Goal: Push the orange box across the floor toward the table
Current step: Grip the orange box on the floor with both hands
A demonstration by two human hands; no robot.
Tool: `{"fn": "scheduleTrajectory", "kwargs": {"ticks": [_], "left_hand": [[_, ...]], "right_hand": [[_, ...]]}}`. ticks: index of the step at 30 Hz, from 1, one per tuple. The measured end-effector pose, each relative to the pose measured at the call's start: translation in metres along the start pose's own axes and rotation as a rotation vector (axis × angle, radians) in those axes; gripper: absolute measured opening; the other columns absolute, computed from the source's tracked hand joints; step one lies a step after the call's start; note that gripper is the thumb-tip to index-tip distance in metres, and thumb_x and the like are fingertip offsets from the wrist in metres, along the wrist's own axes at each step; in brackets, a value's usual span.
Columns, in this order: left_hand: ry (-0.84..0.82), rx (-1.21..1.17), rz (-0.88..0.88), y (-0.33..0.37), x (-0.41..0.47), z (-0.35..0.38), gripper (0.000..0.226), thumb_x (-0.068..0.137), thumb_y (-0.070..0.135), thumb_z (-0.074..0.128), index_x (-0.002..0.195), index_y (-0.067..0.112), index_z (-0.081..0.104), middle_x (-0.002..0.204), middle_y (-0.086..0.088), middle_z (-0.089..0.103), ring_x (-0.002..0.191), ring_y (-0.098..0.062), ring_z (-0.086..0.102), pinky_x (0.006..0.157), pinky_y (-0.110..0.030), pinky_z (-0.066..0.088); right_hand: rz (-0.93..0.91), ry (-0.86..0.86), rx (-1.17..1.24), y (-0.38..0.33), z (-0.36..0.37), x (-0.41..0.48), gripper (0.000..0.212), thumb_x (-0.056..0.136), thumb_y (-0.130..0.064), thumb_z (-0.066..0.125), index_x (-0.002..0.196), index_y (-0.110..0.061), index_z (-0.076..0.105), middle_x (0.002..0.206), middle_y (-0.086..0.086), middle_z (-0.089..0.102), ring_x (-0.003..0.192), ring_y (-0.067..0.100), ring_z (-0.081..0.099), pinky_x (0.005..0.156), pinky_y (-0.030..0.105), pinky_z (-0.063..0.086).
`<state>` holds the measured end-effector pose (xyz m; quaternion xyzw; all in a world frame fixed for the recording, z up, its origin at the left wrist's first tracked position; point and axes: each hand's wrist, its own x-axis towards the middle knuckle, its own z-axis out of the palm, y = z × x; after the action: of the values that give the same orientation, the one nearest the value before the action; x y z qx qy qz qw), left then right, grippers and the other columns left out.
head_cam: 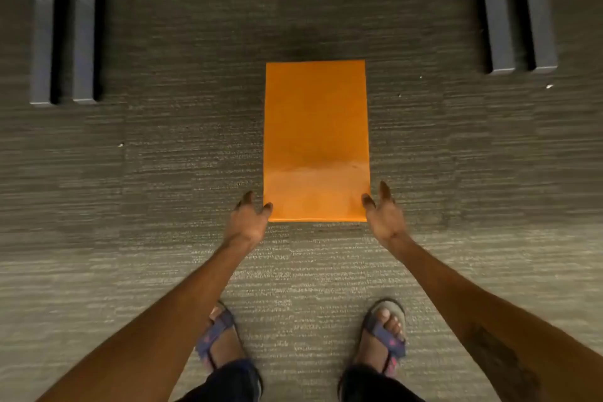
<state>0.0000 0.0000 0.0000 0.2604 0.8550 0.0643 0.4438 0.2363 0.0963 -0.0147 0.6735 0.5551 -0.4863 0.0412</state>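
Note:
A plain orange box [316, 137] lies flat on the grey carpet, its long side pointing away from me. My left hand [248, 219] rests at the box's near left corner, thumb touching the edge and fingers spread on the outer side. My right hand [381, 212] sits at the near right corner in the same way, thumb against the box. Neither hand wraps around the box; both press at its near corners.
Dark table legs [62, 52] stand at the far left and another pair of dark table legs [518, 16] at the far right, with carpet between them beyond the box. My two sandalled feet [383, 333] stand just behind the box. Small white specks [549, 86] dot the carpet.

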Motion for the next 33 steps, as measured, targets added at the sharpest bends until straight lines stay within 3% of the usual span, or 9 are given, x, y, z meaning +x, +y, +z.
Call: {"fn": "scheduleTrajectory", "kwargs": {"ticks": [4, 7, 10, 16, 22, 26, 31, 33], "left_hand": [[-0.022, -0.112, -0.084, -0.009, 0.035, 0.018, 0.071, 0.100, 0.053, 0.042, 0.158, 0.016, 0.022, 0.159, -0.011, 0.039, 0.135, -0.036, 0.050, 0.106, -0.040, 0.044], [-0.038, -0.146, -0.035, -0.014, 0.051, 0.030, 0.058, 0.101, 0.051, 0.041, 0.146, 0.013, 0.043, 0.144, -0.010, 0.055, 0.123, -0.033, 0.057, 0.093, -0.035, 0.046], [-0.058, -0.169, -0.001, -0.021, 0.059, 0.038, 0.046, 0.103, 0.044, 0.043, 0.138, 0.014, 0.051, 0.135, -0.007, 0.061, 0.117, -0.030, 0.060, 0.085, -0.031, 0.043], [-0.058, -0.378, -0.011, -0.031, 0.065, 0.045, 0.035, 0.102, 0.032, 0.052, 0.132, 0.016, 0.059, 0.129, -0.003, 0.065, 0.119, -0.027, 0.061, 0.102, -0.040, 0.049], [-0.020, -0.649, -0.049, -0.033, 0.055, 0.040, 0.016, 0.099, 0.014, 0.057, 0.112, 0.019, 0.064, 0.116, -0.001, 0.064, 0.117, -0.026, 0.059, 0.108, -0.044, 0.046], [-0.021, -0.669, -0.013, -0.032, 0.043, 0.020, 0.031, 0.100, 0.010, 0.056, 0.131, 0.011, 0.060, 0.123, -0.004, 0.065, 0.121, -0.028, 0.059, 0.111, -0.052, 0.044], [0.011, -0.683, -0.011, -0.033, 0.036, -0.006, 0.035, 0.099, 0.011, 0.057, 0.134, 0.007, 0.058, 0.130, -0.010, 0.065, 0.126, -0.032, 0.058, 0.112, -0.050, 0.043], [0.037, -0.663, 0.010, -0.030, 0.038, -0.015, 0.036, 0.100, 0.016, 0.057, 0.135, 0.009, 0.059, 0.126, -0.007, 0.066, 0.123, -0.029, 0.060, 0.111, -0.050, 0.045]], "right_hand": [[0.098, -0.023, 0.156, 0.003, 0.014, 0.021, 0.063, 0.102, -0.053, 0.037, 0.154, -0.022, 0.021, 0.152, 0.006, 0.042, 0.131, 0.036, 0.048, 0.103, 0.045, 0.040], [0.078, -0.036, 0.354, 0.009, 0.024, 0.032, 0.052, 0.101, -0.051, 0.042, 0.145, -0.025, 0.034, 0.137, -0.001, 0.051, 0.125, 0.033, 0.051, 0.103, 0.052, 0.044], [0.146, -0.026, 0.521, 0.009, 0.027, 0.039, 0.045, 0.102, -0.042, 0.046, 0.142, -0.022, 0.041, 0.129, -0.004, 0.051, 0.117, 0.021, 0.050, 0.105, 0.051, 0.044], [0.232, -0.019, 0.616, 0.012, 0.030, 0.051, 0.042, 0.100, -0.037, 0.052, 0.141, -0.025, 0.047, 0.122, -0.003, 0.052, 0.109, 0.024, 0.050, 0.088, 0.047, 0.050], [0.208, -0.004, 0.668, 0.013, 0.031, 0.046, 0.035, 0.099, -0.034, 0.055, 0.134, -0.030, 0.054, 0.120, -0.005, 0.058, 0.109, 0.022, 0.054, 0.085, 0.043, 0.049], [0.186, -0.009, 0.640, 0.001, 0.029, 0.041, 0.034, 0.097, -0.040, 0.057, 0.131, -0.036, 0.057, 0.120, -0.008, 0.061, 0.110, 0.022, 0.056, 0.094, 0.047, 0.050], [0.159, -0.063, 0.669, -0.024, 0.022, 0.033, 0.019, 0.097, -0.038, 0.058, 0.116, -0.039, 0.059, 0.112, -0.008, 0.062, 0.105, 0.023, 0.059, 0.088, 0.046, 0.053], [0.152, -0.060, 0.666, -0.037, 0.022, 0.035, 0.022, 0.097, -0.038, 0.058, 0.118, -0.037, 0.058, 0.102, -0.011, 0.059, 0.103, 0.021, 0.055, 0.091, 0.050, 0.054]]}}
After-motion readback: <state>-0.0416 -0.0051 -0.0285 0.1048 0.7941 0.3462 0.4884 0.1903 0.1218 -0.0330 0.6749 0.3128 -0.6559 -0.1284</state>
